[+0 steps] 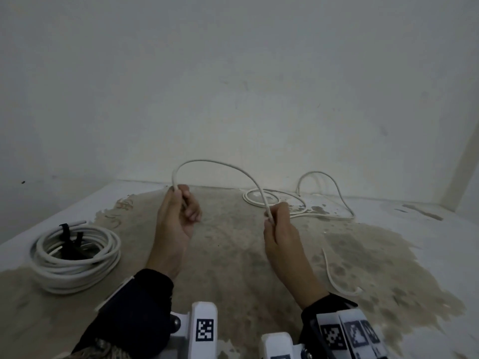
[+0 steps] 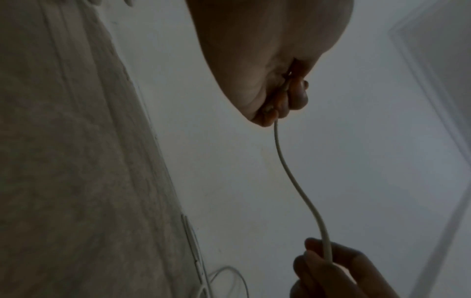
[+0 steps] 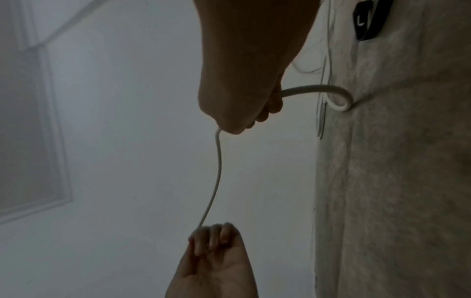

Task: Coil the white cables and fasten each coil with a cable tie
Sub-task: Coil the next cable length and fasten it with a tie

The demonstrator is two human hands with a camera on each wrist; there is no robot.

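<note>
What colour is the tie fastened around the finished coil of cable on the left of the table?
Black. The tie wraps the white coil; it shows best in the head view.

The right hand [image 3: 244,90] fills the upper middle of the right wrist view, its fingers curled around the white cable [image 3: 216,171]. One part of the cable leaves the hand at the lower left and runs down in a soft curve to the left hand [image 3: 214,260], which grips it with curled fingers [image 3: 216,233] at the bottom. Another part leaves the right hand to the right and bends into a small hook that touches the stained table surface [image 3: 395,181]. A black object [image 3: 367,22] lies on this surface at the top right. The pale wall [image 3: 127,141] is behind, with a moulded frame [image 3: 48,113] at the left.
</note>
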